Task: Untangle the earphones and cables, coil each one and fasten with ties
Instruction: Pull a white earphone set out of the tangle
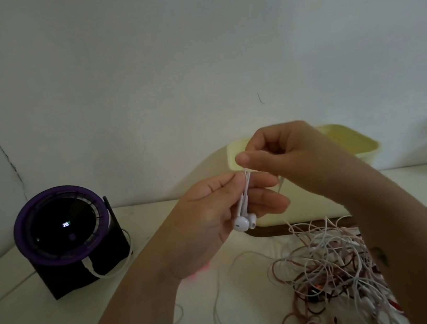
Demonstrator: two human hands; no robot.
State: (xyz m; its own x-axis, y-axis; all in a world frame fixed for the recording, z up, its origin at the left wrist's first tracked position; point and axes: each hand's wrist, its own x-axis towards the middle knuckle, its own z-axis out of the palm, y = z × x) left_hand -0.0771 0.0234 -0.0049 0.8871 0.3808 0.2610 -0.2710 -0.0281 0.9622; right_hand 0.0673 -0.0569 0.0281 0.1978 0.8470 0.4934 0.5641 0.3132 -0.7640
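Head view, left hand: The left hand [213, 211] was at the centre of the frame with its palm turned toward the camera. Its thumb and curled fingers clasped the stems of the white earbuds [243, 223].
Earbuds: The two buds hung side by side just below the fingers of that hand, raised above the table [151, 253].
Right hand: The right hand [282, 152] was just above and right of the left hand. Its thumb and forefinger pinched the thin white cord [247, 181] where it rose from the stems, and the other fingers were curled in.
Cord: It ran in a short bundle between the two hands. One strand seemed to drop from the right hand toward the lower right, but where it ended could not be told.
Tangle: A tangle of cables [331, 263], white and pinkish-brown, lay on the table at the lower right, partly under the right forearm.
Loose strand: A single white wire [219, 312] trailed across the table at lower centre.
Container: A pale yellow container [296, 213] stood behind the hands at centre right, resting on a dark board [268, 231].
Device: A round black device [62, 227] with a purple rim and a small lit readout sat at the middle left on a dark stand. A white cable [107, 273] looped from its base.
Glow: A pink-red glow [197, 272] showed beneath the left wrist. Its source was hidden.
Backdrop: A plain pale wall [192, 55] filled the upper half.
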